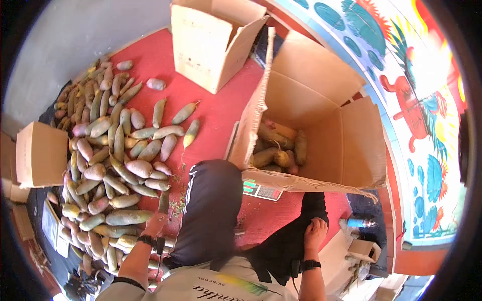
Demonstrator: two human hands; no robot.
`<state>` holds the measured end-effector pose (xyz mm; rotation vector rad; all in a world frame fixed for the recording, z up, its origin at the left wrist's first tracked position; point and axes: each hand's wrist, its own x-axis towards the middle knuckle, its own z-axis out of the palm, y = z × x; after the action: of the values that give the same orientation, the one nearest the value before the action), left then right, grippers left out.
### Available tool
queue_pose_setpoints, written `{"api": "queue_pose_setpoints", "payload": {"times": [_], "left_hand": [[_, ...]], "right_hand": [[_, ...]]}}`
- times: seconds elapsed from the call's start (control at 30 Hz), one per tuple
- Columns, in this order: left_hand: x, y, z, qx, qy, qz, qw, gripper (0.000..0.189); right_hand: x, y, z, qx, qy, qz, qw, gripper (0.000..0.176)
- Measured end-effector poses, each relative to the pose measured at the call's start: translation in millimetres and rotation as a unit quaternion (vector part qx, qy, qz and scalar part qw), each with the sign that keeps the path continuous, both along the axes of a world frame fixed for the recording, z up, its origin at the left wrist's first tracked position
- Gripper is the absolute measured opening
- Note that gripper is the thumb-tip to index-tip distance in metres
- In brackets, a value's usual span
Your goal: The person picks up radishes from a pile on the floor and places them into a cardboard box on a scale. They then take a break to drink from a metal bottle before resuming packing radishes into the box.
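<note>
My left hand [156, 224], slightly blurred, is at the right edge of a big heap of radishes [128, 216]. Its fingers are closed around the lower end of a dark green radish [163, 201], which points away from me. My right hand [315, 231] lies on my right leg, fingers loosely laid over it and holding nothing. A tall open cardboard box [361, 140] stands in front of me, with several radishes [281, 158] at its bottom. Beneath the box shows a scale [262, 191] with a lit green display.
Another open cardboard box [201, 45] stands farther back on the red floor covering [211, 108]. A smaller carton [42, 154] is left of the heap. A blue can [357, 222] lies at right, near the painted wall [401, 95]. Loose leaf scraps [176, 205] lie beside my left leg.
</note>
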<state>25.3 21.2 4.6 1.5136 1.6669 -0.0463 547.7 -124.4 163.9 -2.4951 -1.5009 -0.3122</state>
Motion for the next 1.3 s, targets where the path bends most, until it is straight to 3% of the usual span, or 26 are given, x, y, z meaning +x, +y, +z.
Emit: {"api": "queue_pose_setpoints", "payload": {"times": [0.17,0.2,0.3,0.37,0.43,0.5,0.63,0.7,0.8,0.9,1.03,1.1,1.17,1.23,1.3], "left_hand": [[-21.4,22.7,-22.2,0.064,-0.149,0.084,0.983,0.016],[1.8,35.5,34.7,0.010,-0.177,0.144,0.974,0.013],[-9.4,59.6,33.3,0.055,-0.205,0.159,0.964,0.013],[12.1,74.4,101.2,0.067,-0.244,0.188,0.949,0.013],[18.5,89.0,137.8,0.070,-0.249,0.230,0.938,0.013],[23.7,100.8,175.0,0.147,-0.273,0.195,0.931,0.013],[54.5,110.8,269.2,0.324,-0.395,0.143,0.848,0.007],[72.6,107.6,312.5,0.411,-0.400,0.119,0.810,0.009],[111.0,101.5,363.8,0.494,-0.459,0.031,0.737,0.008],[157.5,98.9,395.7,0.513,-0.451,-0.092,0.725,0.006],[213.7,104.2,406.2,0.446,-0.381,-0.209,0.782,0.021],[229.2,108.7,391.4,0.425,-0.413,-0.210,0.777,0.036],[227.8,106.2,388.8,0.475,-0.359,-0.222,0.772,0.036],[218.1,107.3,374.6,0.520,-0.367,-0.179,0.750,0.035],[205.3,103.9,364.7,0.482,-0.395,-0.083,0.777,0.029]], "right_hand": [[8.7,-5.6,-13.6,0.026,0.001,0.002,1.000,0.014],[8.6,-5.8,-12.7,0.035,0.000,-0.005,0.999,0.014],[5.8,-4.9,-9.3,0.044,0.011,-0.007,0.999,0.013],[5.4,-5.7,-8.7,0.056,0.012,0.007,0.998,0.012],[4.5,-5.8,-8.0,0.065,0.013,0.001,0.998,0.012],[4.2,-4.2,-7.4,0.075,0.016,0.000,0.997,0.013],[4.5,-5.1,-6.1,0.100,0.032,0.003,0.994,0.014],[4.7,-6.7,-5.7,0.104,0.036,0.000,0.994,0.014],[4.3,-4.7,-5.1,0.124,0.040,0.006,0.991,0.013],[3.9,-7.3,-4.8,0.134,0.039,0.005,0.990,0.013],[3.5,-8.8,-5.3,0.136,0.043,0.002,0.990,0.013],[1.7,-12.1,-2.9,0.126,0.051,0.005,0.991,0.013],[1.1,-11.1,-1.6,0.152,0.043,0.005,0.987,0.012],[3.1,-11.1,-2.0,0.143,0.047,0.006,0.989,0.012],[4.2,-13.6,-2.8,0.134,0.051,0.012,0.990,0.011]]}}
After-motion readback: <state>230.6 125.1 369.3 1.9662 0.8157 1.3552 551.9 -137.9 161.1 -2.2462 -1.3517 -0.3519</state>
